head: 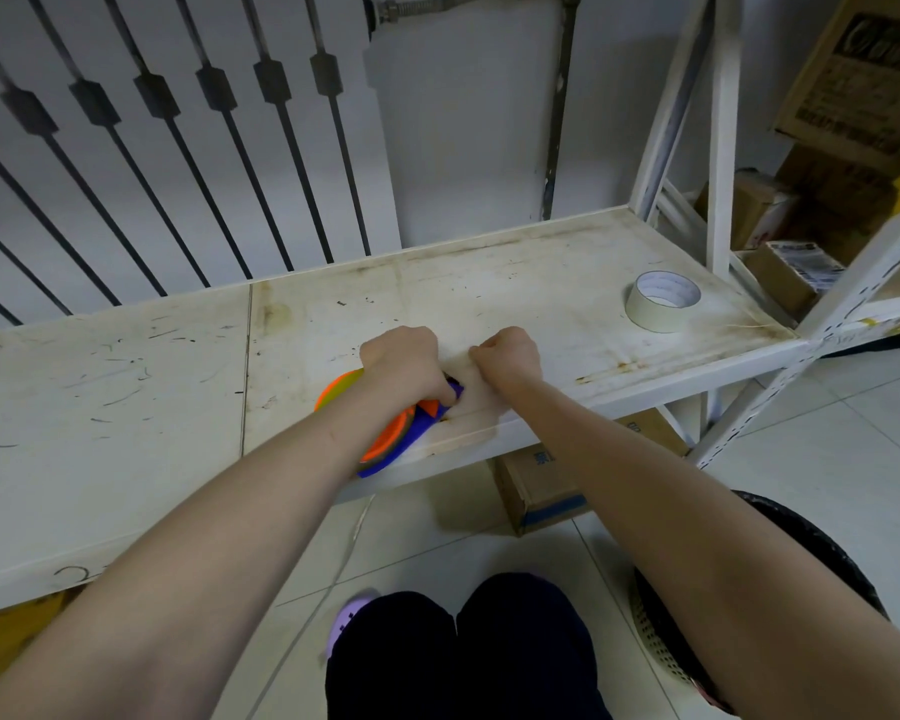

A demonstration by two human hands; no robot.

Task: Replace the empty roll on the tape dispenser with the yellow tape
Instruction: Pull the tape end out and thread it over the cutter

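Note:
An orange and blue tape dispenser (385, 441) lies at the front edge of the white shelf (126, 407). A yellowish curved part (346, 381) shows at its far left, and my arm hides much of its body. My left hand (404, 363) is clenched over the top of the dispenser. Just to the right, my right hand (507, 356) is closed, its fingers pinched near the dispenser's blue front. A pale, see-through strip (476, 402) seems to run from there toward the shelf edge. A cream tape roll (661, 304) with a white core lies flat at the shelf's far right.
White shelf uprights (720, 148) rise at the right, with stacked cardboard boxes (853, 96) behind them. A cardboard box (536, 491) sits on the floor under the shelf. A black mesh basket (661, 641) stands by my right arm. My knees are below.

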